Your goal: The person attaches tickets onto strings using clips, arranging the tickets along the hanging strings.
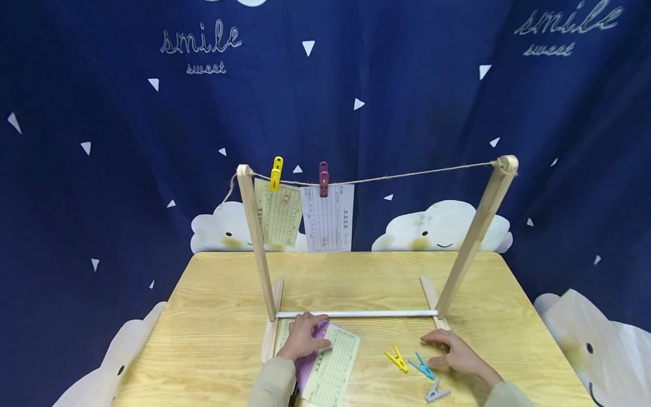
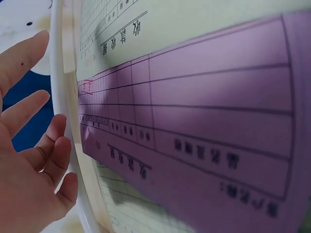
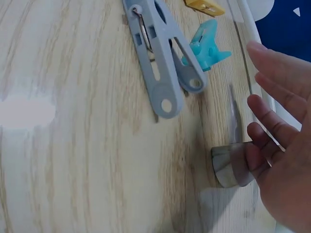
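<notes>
My left hand (image 1: 303, 338) hovers over a few paper receipt slips, fingers spread and gripping nothing. A purple receipt slip (image 2: 218, 97) overlaps pale green slips (image 1: 337, 362) on the table. To the right, my right hand (image 1: 455, 356) is held low above the tabletop with relaxed fingers, close to a blue clothespin (image 1: 421, 366). A yellow clothespin (image 1: 396, 359) lies farther left, and a grey clothespin (image 3: 160, 58) lies nearer my body. No clothespin is between the right fingers in the right wrist view.
A wooden frame with two posts (image 1: 473, 243) and a white crossbar (image 1: 356, 314) stands ahead. On its string (image 1: 417, 174), a yellow clothespin (image 1: 276, 174) holds a pale green slip (image 1: 280, 217) and a maroon clothespin (image 1: 324, 180) holds a white slip (image 1: 330, 220). A blue curtain (image 1: 407, 85) hangs behind.
</notes>
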Action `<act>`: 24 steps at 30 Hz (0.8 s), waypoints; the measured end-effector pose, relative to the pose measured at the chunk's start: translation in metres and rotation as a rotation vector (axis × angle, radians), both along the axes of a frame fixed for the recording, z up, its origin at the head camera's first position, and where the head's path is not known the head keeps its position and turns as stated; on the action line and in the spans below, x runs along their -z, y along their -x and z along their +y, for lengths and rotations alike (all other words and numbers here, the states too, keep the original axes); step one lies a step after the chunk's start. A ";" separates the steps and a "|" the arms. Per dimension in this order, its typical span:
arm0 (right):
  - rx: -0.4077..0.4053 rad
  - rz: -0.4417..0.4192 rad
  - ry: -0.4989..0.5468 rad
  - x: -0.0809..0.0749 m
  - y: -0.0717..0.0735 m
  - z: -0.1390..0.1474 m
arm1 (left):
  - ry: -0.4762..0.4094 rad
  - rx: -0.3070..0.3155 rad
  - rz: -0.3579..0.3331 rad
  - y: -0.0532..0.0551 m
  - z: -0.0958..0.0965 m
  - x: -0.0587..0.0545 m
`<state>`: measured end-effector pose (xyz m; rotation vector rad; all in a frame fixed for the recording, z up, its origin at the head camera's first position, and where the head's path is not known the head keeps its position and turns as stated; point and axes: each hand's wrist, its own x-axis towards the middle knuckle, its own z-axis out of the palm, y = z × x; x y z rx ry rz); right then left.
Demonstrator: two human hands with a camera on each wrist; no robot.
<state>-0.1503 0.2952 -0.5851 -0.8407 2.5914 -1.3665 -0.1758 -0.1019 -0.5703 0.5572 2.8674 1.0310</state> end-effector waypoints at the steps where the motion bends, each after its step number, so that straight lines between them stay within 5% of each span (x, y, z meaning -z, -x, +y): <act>1: -0.001 -0.008 -0.011 -0.001 0.000 0.000 | 0.005 -0.004 -0.003 0.001 0.000 0.001; 7: -0.040 -0.025 -0.075 0.000 -0.004 0.001 | -0.013 -0.007 -0.027 0.001 0.001 0.002; 19: -0.148 -0.072 -0.039 -0.003 -0.010 0.006 | 0.014 0.025 -0.084 0.000 0.006 0.007; 24: -0.171 0.017 -0.068 0.002 -0.011 0.009 | 0.054 0.022 -0.090 -0.002 0.009 0.008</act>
